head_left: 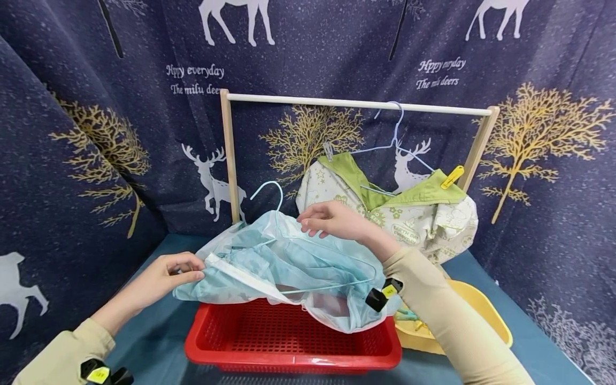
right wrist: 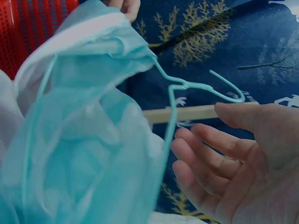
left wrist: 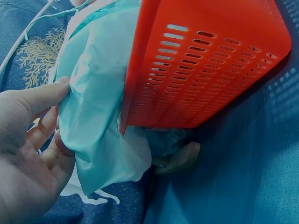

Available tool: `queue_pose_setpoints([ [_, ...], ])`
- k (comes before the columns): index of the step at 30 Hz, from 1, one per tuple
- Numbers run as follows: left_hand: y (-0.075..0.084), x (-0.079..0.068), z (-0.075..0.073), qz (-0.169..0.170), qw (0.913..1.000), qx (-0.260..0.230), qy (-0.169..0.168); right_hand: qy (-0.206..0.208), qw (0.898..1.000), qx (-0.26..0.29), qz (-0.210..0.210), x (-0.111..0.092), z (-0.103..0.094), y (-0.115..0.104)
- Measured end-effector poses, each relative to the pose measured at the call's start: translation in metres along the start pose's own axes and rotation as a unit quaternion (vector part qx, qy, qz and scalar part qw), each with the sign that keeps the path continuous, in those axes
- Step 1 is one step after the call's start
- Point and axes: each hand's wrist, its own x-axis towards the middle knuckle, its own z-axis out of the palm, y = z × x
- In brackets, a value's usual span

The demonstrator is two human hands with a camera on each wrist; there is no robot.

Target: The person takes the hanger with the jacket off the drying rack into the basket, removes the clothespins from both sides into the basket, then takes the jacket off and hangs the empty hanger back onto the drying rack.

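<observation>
A light-blue, sheer zip jacket (head_left: 308, 267) lies draped over the back of a red basket (head_left: 289, 357). Inside its opening sits a light-blue hanger (head_left: 332, 286), the hook sticking up past the neckline. My left hand (head_left: 175, 272) pinches the jacket's left edge near the white zipper strip; in the left wrist view the thumb (left wrist: 58, 88) lies at the fabric's border with the other fingers partly behind it. Just right of the hook, my right hand (head_left: 332, 219) hovers with fingers loosely bent and nothing in them, as the right wrist view shows beside the hanger's neck (right wrist: 180, 86).
Behind stands a rack with a white rail (head_left: 308, 100) and wooden posts. From it hangs a white-and-green printed garment (head_left: 327, 184) on a lilac hanger (head_left: 395, 125), with a yellow clip (head_left: 452, 177) and a grey clip (head_left: 328, 151). A yellow tub (head_left: 481, 307) holds small coloured items.
</observation>
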Motion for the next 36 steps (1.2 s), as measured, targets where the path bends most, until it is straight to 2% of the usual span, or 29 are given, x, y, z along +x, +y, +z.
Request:
queue_pose_setpoints([
  [6, -0.001, 0.0, 0.0, -0.002, 1.0, -0.001, 0.001, 0.007, 0.999, 0.022, -0.022, 0.013, 0.018, 0.002],
  [14, -0.002, 0.001, 0.001, 0.018, 0.9998, -0.002, 0.006, 0.018, 0.998, -0.013, -0.053, 0.02, 0.028, 0.004],
  [28, -0.002, 0.0, 0.001, 0.003, 1.0, -0.003, 0.002, -0.029, 0.998, -0.015, -0.061, 0.017, 0.031, 0.006],
  [36, 0.0, 0.001, 0.003, 0.014, 0.9999, -0.001, 0.007, -0.043, 0.994, -0.073, -0.068, 0.012, 0.023, -0.002],
])
